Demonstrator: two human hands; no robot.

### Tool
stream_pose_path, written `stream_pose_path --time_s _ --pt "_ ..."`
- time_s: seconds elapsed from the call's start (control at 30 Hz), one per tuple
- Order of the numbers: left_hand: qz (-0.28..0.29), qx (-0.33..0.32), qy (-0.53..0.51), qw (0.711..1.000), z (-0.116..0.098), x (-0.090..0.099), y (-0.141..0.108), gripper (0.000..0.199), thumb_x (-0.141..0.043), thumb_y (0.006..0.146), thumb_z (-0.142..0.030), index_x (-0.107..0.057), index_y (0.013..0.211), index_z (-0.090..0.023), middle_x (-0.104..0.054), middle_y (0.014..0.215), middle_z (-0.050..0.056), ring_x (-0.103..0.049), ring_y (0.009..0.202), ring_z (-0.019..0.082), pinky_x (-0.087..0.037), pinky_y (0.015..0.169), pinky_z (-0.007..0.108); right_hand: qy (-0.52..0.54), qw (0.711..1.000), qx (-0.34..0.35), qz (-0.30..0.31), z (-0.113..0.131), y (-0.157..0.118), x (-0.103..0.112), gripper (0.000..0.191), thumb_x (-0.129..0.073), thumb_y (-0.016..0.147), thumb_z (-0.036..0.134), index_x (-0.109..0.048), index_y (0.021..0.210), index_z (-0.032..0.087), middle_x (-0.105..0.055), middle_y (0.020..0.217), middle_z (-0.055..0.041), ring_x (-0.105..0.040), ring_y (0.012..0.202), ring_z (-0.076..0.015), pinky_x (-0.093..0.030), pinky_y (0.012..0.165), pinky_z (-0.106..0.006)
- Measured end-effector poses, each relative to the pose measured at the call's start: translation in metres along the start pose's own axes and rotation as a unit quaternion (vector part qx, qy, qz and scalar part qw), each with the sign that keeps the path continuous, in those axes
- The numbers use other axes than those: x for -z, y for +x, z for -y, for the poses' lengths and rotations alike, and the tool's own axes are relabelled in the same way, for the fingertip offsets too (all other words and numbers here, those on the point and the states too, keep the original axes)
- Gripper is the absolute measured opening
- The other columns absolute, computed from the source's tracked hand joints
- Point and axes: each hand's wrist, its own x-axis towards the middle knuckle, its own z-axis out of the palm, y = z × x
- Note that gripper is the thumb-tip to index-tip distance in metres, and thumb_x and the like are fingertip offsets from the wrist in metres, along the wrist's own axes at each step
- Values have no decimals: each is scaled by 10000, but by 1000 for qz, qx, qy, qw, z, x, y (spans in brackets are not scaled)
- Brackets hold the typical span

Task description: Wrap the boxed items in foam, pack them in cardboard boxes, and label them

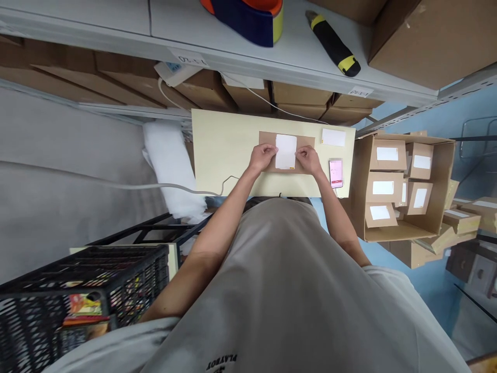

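Observation:
A white label [286, 152] lies over the middle of a flat brown cardboard box [267, 138] on the pale yellow table. My left hand [264, 155] pinches the label's left edge between thumb and fingers. At the opposite edge, my right hand [307, 157] has its fingertips closed on the label too. Whether the label is stuck down or held just above the cardboard I cannot tell. To the right lie another white label [333, 137] and a phone [336, 173] with a lit pink screen.
Right of the table [225, 150], a large open carton [411, 234] holds several labelled boxes. A shelf above carries a tape dispenser [256, 20] and a utility knife [334, 45]. White wrap [171, 166] and a black crate [135, 285] stand left. A cable [171, 185] reaches the table.

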Motion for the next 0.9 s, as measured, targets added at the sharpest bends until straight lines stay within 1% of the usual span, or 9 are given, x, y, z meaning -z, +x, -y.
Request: stream_pose_path --time_s 0.27,0.5,0.6,0.73,0.9 --pt "-3 1 -7 1000 -1 -2 -4 107 -879 815 -255 -792 795 -194 -767 826 45 -662 816 213 -530 828 336 -15 1000 0 -4 1 -2 -1 92 -727 863 210 -706 783 250 -722 1094 -65 -650 858 -213 -610 1044 -460" --pt "-14 -9 7 1000 5 -5 -2 89 -864 815 -263 -798 815 -202 -793 875 45 -654 813 200 -531 849 333 -24 999 14 -15 0 -6 -4 132 -678 892 164 -693 794 250 -711 1099 -65 -653 889 -205 -597 1018 -393" --pt "-23 -21 30 999 9 -6 -3 82 -844 837 -276 -802 843 -205 -813 921 50 -666 832 199 -540 865 333 -33 999 31 -20 -4 -8 -7 128 -671 910 156 -688 819 245 -703 1108 -69 -659 905 -200 -589 1011 -375" --pt "-29 -35 85 995 12 -7 -4 93 -782 904 -288 -807 890 -200 -833 994 62 -706 875 198 -573 895 329 -55 996 59 -29 -13 -8 -9 107 -660 935 186 -684 851 249 -702 1103 -63 -664 934 -208 -602 1001 -380" --pt "-35 -38 125 991 13 -9 -2 108 -754 941 -293 -811 942 -201 -849 1013 57 -739 913 206 -617 925 333 -70 993 85 -36 -21 -7 -11 100 -643 963 220 -685 877 248 -697 1106 -69 -668 942 -212 -625 990 -396"
